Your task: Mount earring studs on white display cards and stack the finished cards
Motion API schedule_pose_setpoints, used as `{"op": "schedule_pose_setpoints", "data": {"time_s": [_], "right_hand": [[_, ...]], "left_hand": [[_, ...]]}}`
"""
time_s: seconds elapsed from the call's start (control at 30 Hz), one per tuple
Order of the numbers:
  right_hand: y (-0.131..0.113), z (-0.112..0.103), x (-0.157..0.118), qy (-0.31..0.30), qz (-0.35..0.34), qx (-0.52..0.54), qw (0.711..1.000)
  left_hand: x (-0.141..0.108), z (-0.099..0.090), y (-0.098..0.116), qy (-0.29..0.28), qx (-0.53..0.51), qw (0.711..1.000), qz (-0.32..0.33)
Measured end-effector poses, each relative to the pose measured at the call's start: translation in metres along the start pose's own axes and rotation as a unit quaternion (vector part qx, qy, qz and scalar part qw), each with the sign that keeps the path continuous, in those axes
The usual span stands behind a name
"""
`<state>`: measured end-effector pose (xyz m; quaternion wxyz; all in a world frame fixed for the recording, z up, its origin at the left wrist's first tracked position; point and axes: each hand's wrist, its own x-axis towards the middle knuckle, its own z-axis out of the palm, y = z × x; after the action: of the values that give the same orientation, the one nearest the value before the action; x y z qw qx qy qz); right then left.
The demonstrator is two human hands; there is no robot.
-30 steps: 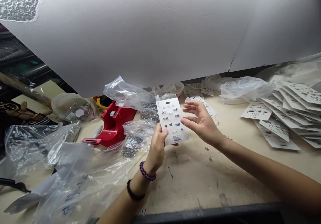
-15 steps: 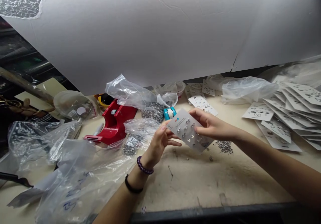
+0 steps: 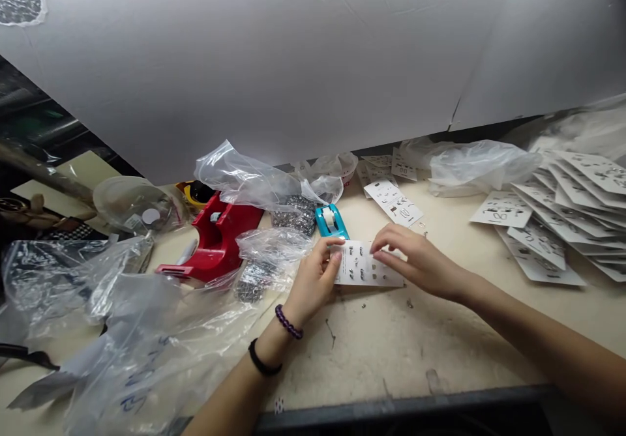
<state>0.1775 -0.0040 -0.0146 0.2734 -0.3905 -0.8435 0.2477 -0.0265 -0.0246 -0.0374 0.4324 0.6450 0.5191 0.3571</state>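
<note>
A white earring card [image 3: 364, 274] lies low over the table, its face dotted with rows of small metal pieces. My left hand [image 3: 320, 270] grips the card's left end, with the thumb on top. Over the card's upper right part is my right hand [image 3: 408, 257], its thumb and fingertips drawn together close to the small pieces. Whatever is between those fingertips is too small to make out. Just behind the card stands a turquoise tape dispenser [image 3: 331, 221].
Fanned earring cards [image 3: 577, 208] are piled at the right, with more cards [image 3: 394, 201] at the back. A red tape dispenser [image 3: 215, 244] and clear plastic bags [image 3: 171, 332] occupy the left. Loose small metal bits [image 3: 409, 304] lie near the front edge [image 3: 415, 406].
The earring card has been turned over and lowered toward the table. My left hand has shifted to its left end, and my right hand has moved from holding its edge to above its surface.
</note>
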Motion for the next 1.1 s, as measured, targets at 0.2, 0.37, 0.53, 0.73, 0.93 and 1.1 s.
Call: {"op": "schedule_pose_setpoints", "data": {"time_s": [0.2, 0.37, 0.53, 0.73, 0.93, 1.1], "right_hand": [[0.005, 0.021, -0.003, -0.046, -0.064, -0.171, 0.982], [0.007, 0.024, -0.003, -0.043, -0.071, -0.193, 0.978], [0.004, 0.021, -0.002, -0.075, -0.078, -0.215, 0.971], [0.004, 0.021, -0.003, -0.073, -0.085, -0.219, 0.969], [0.005, 0.023, -0.004, -0.081, -0.081, -0.231, 0.966], [0.003, 0.023, -0.002, -0.067, -0.088, -0.218, 0.97]], "left_hand": [[0.0, 0.001, 0.004, 0.007, 0.089, 0.995, 0.053], [0.0, 0.001, 0.005, -0.003, 0.091, 0.995, 0.043], [0.001, 0.001, 0.006, -0.006, 0.097, 0.994, 0.05], [0.001, 0.001, 0.008, -0.01, 0.111, 0.992, 0.061], [0.001, 0.002, 0.007, -0.012, 0.128, 0.989, 0.07], [0.0, 0.002, 0.007, -0.022, 0.136, 0.989, 0.055]]}}
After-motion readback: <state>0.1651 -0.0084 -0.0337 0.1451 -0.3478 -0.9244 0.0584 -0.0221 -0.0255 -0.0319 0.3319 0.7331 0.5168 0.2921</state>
